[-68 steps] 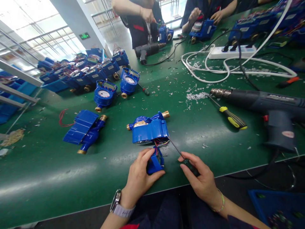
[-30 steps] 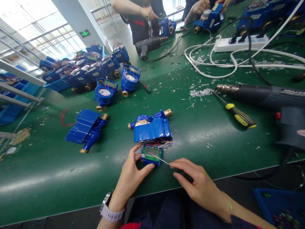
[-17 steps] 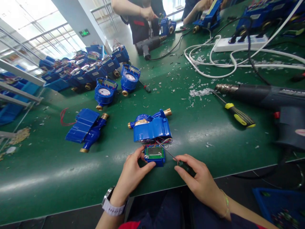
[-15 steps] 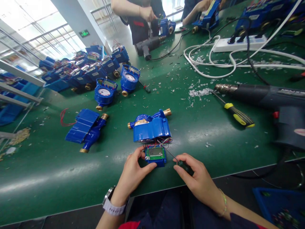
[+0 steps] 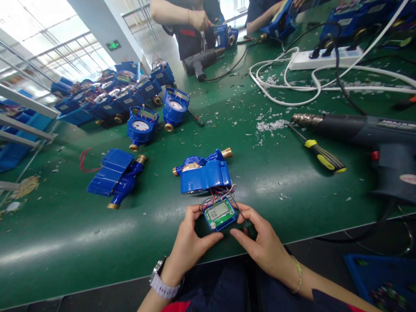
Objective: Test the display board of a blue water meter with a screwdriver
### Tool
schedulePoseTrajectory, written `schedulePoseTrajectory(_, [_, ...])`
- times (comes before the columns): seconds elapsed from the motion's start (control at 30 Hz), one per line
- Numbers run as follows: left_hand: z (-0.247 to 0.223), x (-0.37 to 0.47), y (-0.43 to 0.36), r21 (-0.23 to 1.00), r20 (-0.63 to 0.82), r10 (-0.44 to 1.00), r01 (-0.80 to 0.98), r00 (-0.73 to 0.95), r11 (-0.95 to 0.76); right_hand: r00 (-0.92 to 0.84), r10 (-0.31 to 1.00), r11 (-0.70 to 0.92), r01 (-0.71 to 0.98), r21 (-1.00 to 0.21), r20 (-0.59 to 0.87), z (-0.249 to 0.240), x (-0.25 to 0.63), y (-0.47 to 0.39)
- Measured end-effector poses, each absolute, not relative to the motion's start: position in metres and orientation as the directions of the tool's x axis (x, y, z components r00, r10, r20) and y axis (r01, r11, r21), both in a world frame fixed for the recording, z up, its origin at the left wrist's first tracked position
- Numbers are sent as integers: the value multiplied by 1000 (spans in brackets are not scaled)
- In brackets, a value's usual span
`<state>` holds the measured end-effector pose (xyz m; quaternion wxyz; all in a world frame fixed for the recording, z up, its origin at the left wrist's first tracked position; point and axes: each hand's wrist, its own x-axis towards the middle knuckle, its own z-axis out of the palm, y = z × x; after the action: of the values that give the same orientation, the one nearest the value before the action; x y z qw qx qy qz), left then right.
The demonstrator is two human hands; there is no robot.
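Observation:
My left hand (image 5: 194, 236) grips the left side of a small blue-framed display module (image 5: 220, 215), a green circuit board with a lit-up-looking LCD. In my right hand (image 5: 264, 242) is a screwdriver (image 5: 239, 211) with a dark handle and thin shaft; its fingers also reach the module's right edge. The screwdriver's shaft points up toward the wires. Thin coloured wires (image 5: 212, 198) run from the module to a blue water meter (image 5: 206, 177) with brass ends, lying on its side just beyond.
Another blue meter (image 5: 117, 177) lies to the left, with two upright meters (image 5: 142, 125) behind it and a heap of meters (image 5: 113, 93) farther back. At right are a yellow-black screwdriver (image 5: 326, 157), a heat gun (image 5: 351, 130) and a white power strip (image 5: 325, 58). Co-workers' hands (image 5: 199, 20) are across the table.
The display module has tilted and moved slightly right, its screen now showing characters more clearly. My right hand has come in to its right edge, still with the screwdriver. My left hand shifted right.

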<state>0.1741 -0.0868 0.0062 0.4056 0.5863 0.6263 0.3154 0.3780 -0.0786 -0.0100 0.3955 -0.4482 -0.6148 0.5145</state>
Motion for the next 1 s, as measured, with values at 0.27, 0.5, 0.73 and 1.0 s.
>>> schedulePoseTrajectory(0.27, [6,168,-82,895,-93,991,443,91,43,-255,962,-62,145,-988,-98,-11,371,-81])
schedulePoseTrajectory(0.5, [13,173,-73,904,-86,992,427,97,37,-177,977,-87,155,-984,-115,-10,364,-73])
schedulePoseTrajectory(0.73, [12,157,-73,901,-135,983,428,126,69,-175,980,-88,54,-995,-96,-5,366,-71])
schedulePoseTrajectory(1.0, [17,168,-71,935,-169,919,352,356,36,-190,979,-98,-105,-990,-76,2,359,-74])
